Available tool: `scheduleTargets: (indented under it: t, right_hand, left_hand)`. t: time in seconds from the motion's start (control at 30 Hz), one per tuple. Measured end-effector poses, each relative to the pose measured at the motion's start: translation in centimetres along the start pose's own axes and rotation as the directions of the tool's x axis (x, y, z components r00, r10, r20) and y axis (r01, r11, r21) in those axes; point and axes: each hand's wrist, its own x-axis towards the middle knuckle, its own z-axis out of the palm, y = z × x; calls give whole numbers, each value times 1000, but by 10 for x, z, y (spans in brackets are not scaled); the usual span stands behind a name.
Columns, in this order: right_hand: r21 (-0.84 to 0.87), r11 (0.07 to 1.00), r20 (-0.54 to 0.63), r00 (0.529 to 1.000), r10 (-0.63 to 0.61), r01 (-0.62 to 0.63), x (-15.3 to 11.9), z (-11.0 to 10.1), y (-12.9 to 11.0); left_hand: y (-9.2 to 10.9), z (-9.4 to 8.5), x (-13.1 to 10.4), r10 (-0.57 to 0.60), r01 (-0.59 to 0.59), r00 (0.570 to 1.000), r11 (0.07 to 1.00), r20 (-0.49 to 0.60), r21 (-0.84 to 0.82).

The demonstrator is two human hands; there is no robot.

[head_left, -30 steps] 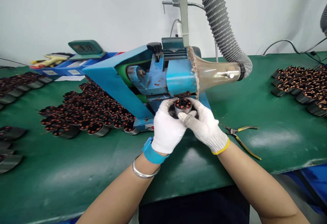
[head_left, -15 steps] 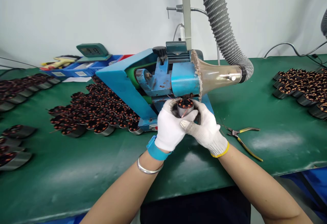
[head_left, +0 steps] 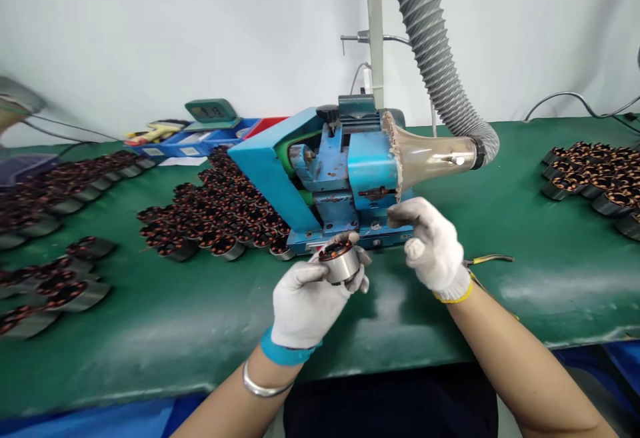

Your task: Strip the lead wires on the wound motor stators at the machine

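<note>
My left hand (head_left: 315, 298), in a white glove, grips a motor stator (head_left: 342, 265), a silvery ring with copper windings inside. It holds the stator tilted in front of the blue belt-driven grinding machine (head_left: 373, 158). My right hand (head_left: 433, 248), gloved in white with a yellow cuff, is apart from the stator, to its right. Its fingers are curled but separated, with nothing visible between them. Behind the right wrist lie pliers (head_left: 493, 259) with yellow handles, partly hidden by the hand and arm.
Many stators (head_left: 225, 218) stand left of the machine, with further groups at far left (head_left: 75, 278) and right (head_left: 600, 175). A grey hose (head_left: 430, 45) runs from the machine's clear funnel (head_left: 425, 155). Blue bins (head_left: 175, 147) and a digital clock (head_left: 213, 113) sit behind.
My hands have parted. The left has drawn the stator down and left, away from the machine; the right has let go and moved right. The view has turned slightly left.
</note>
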Motion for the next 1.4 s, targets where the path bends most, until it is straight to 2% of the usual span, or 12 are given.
scheduleTargets:
  t: [0.07, 0.13, 0.27, 0.37, 0.47, 0.63, 0.77, 0.93, 1.03, 1.17, 1.23, 1.4]
  right_hand:
    - [-112, 992, 36, 997, 68, -64, 4, -10, -12]
    - [-380, 911, 120, 968, 221, -161, 1, -25, -23]
    - [-860, 488, 146, 848, 509, -145, -39, -81, -12]
    - [-967, 241, 83, 798, 597, -79, -82, -133, 18]
    - [-978, 206, 109, 797, 594, -20, -111, -164, 31]
    - [-982, 159, 175, 781, 599, 98, -121, -148, 5]
    - [-966, -14, 201, 788, 582, 257, -118, -117, -10]
    - [-922, -212, 143, 793, 592, 324, -104, -96, -8]
    - [-923, -152, 211, 793, 571, 355, -92, -93, 4]
    - [-916, 249, 395, 806, 440, 313, -84, -86, 17]
    - [-883, 382, 430, 801, 418, 275, -82, -74, 15]
    - [-810, 535, 518, 721, 460, 240, -78, -27, -9]
  left_hand:
    - [-1, -7, -14, -117, 116, 993, 974, 8, -195]
    - [-3, -16, -26, -163, 166, 986, 933, 35, -318]
    - [-7, -41, -43, -123, 168, 984, 885, 131, -434]
    - [-11, -55, -49, -84, 188, 971, 851, 225, -490]
    - [-13, -63, -51, -65, 211, 957, 822, 281, -530]
    - [-16, -68, -52, -91, 205, 963, 860, 256, -468]
    - [-25, -68, -60, -159, 220, 959, 939, 234, -265]
    - [-35, -65, -71, -207, 213, 950, 977, 233, -3]
    - [-37, -67, -73, -202, 197, 951, 979, 234, 43]
    - [-42, -74, -72, -191, 172, 948, 980, 254, 95]
    - [-45, -77, -72, -186, 156, 947, 979, 262, 129]
    - [-47, -79, -72, -174, 131, 941, 978, 290, 162]
